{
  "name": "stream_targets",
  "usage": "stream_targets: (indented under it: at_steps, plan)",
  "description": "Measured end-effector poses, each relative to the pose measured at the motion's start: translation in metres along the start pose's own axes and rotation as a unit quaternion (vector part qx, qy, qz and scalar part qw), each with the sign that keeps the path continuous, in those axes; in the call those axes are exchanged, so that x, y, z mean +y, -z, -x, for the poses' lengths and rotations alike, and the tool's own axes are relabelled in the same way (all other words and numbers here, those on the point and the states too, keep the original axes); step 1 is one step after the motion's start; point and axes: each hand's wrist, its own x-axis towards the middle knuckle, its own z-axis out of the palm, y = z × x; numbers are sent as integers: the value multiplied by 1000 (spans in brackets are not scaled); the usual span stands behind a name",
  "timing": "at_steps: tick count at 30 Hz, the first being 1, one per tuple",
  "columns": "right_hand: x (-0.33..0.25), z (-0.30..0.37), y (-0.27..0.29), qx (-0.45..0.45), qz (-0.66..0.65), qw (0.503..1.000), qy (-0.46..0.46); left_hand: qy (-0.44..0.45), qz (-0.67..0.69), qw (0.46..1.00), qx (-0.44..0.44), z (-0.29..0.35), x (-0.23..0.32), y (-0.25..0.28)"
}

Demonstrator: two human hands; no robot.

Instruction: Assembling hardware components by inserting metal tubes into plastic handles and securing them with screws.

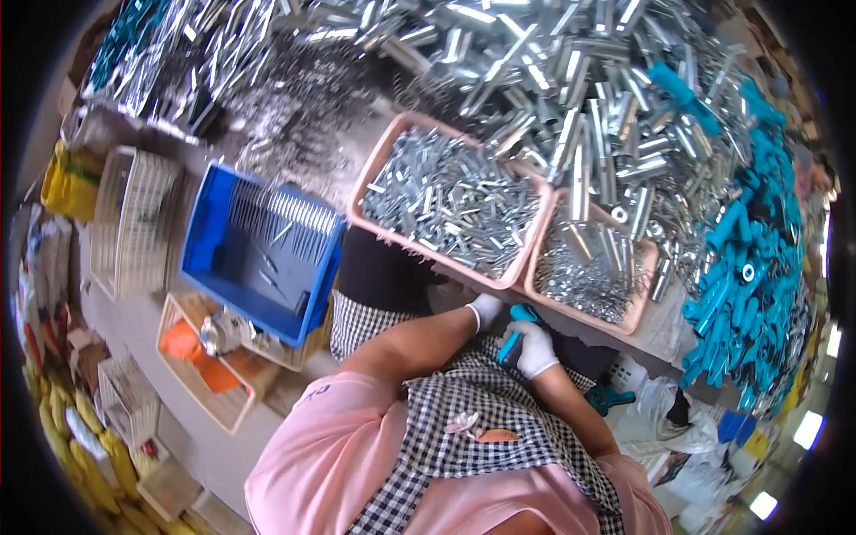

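Note:
In my lap, just below the worktable's near edge, my right hand (535, 349) in a white glove is closed around a teal-and-black tool (511, 346). A teal end sticks up past the fingers; its exact kind does not show. My left hand (486, 312), also gloved in white, is beside it, close to the teal end. Its fingers are mostly hidden, so I cannot tell what it touches. Nearest to both hands on the table is a pink tray (364, 201) heaped with small metal pins and tubes. A second pink tray (637, 316) beside it holds thin metal pieces.
Shiny metal tubes (580, 107) pile up across the back. Teal tubular parts (736, 241) are heaped at the right. To the left stand a blue bin (201, 236) with thin metal rods, a cream crate (227, 419) with an orange item, and white baskets (138, 218).

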Motion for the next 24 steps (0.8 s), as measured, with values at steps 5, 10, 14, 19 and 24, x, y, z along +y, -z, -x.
stream_targets:
  at_steps: [5,10,14,19,24]
  plan:
    - [-4,9,7,-11,-18,1000,19,80,511,855,-40,-7,9,-16]
    - [-1,-1,-1,5,20,1000,-16,-33,-121,989,72,-6,-9,-37]
    - [-7,6,21,53,-29,998,12,5,200,978,-56,-5,46,47]
    - [-11,-1,15,10,-1,1000,4,198,803,560,33,-2,49,40]
    - [-18,-5,12,-51,-21,998,-3,302,763,571,-15,1,65,68]
